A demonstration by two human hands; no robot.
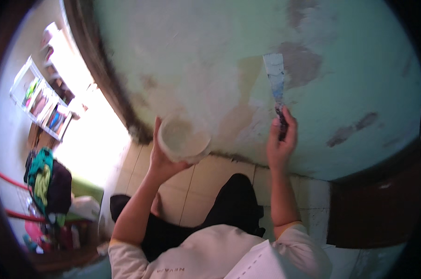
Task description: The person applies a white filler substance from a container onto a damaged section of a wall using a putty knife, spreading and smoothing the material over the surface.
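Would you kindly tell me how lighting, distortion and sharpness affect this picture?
In the head view, glare washes out the area beside the white rack; in that view, fisheye distortion bows the green wall's lower edge, with dark vignetting at the corners; also there, the scraper and bowl look slightly soft but recognizable.

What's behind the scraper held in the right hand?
Behind the scraper is the green wall, with a beige smear to its left and a grey patch to its right. Wall surface directly behind it is covered and cannot be seen.
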